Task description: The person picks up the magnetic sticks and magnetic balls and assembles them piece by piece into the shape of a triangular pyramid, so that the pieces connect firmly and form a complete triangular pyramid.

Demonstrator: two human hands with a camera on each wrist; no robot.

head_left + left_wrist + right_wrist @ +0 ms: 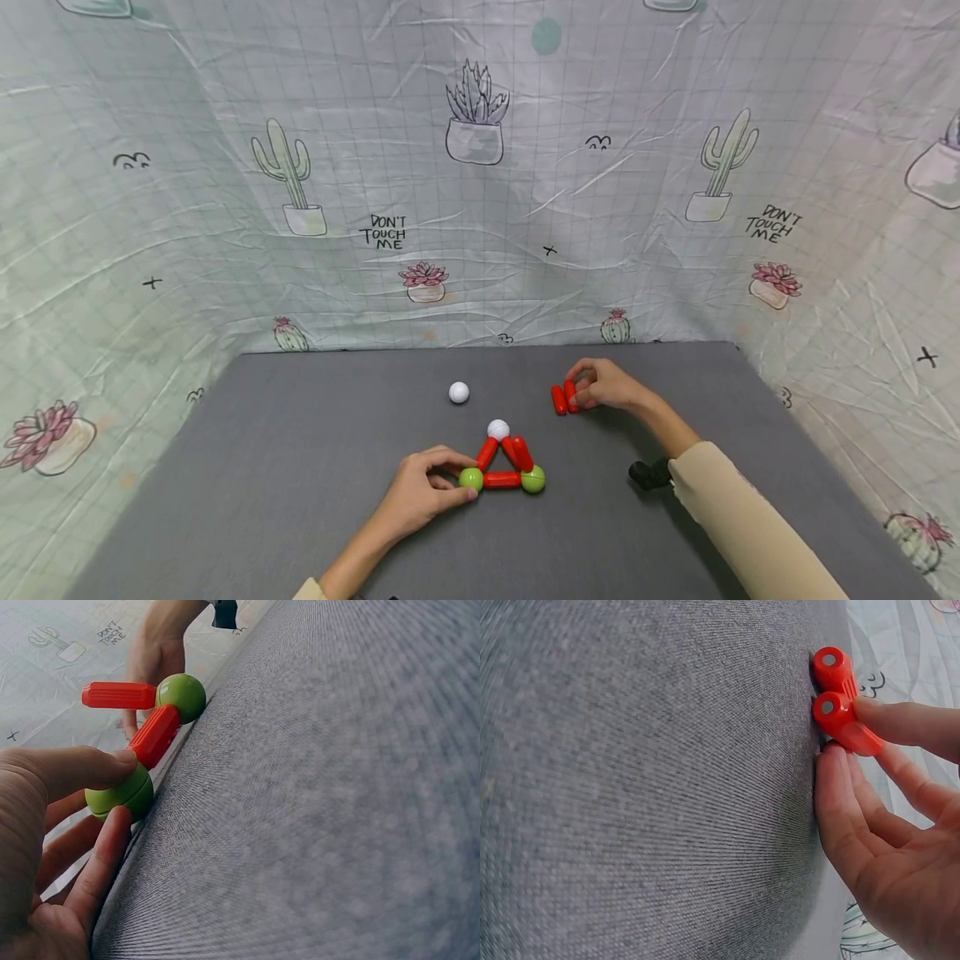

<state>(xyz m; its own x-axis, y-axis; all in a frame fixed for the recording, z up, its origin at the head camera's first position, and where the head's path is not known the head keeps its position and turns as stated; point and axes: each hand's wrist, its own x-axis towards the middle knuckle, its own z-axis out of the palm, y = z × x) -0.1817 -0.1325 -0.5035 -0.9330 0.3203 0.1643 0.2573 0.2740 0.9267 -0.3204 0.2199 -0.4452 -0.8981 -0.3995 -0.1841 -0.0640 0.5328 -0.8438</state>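
A flat triangle of magnetic pieces lies on the grey table, with a white ball (498, 430) at its far corner and green balls at the two near ones. My left hand (420, 492) pinches the left green ball (471, 478) between thumb and fingers. Red magnetic rods (501, 480) join the corners, and one more red rod (522, 454) rises tilted from the right green ball (533, 479). Further back on the right, my right hand (609, 385) grips a red rod (841, 724) by its sides; a second red rod (558, 400) lies beside it.
A loose white ball (459, 392) sits behind the triangle. The black wrist camera (649, 475) hangs below the right forearm. Printed cloth (480, 200) encloses the back and sides of the grey table (300, 467).
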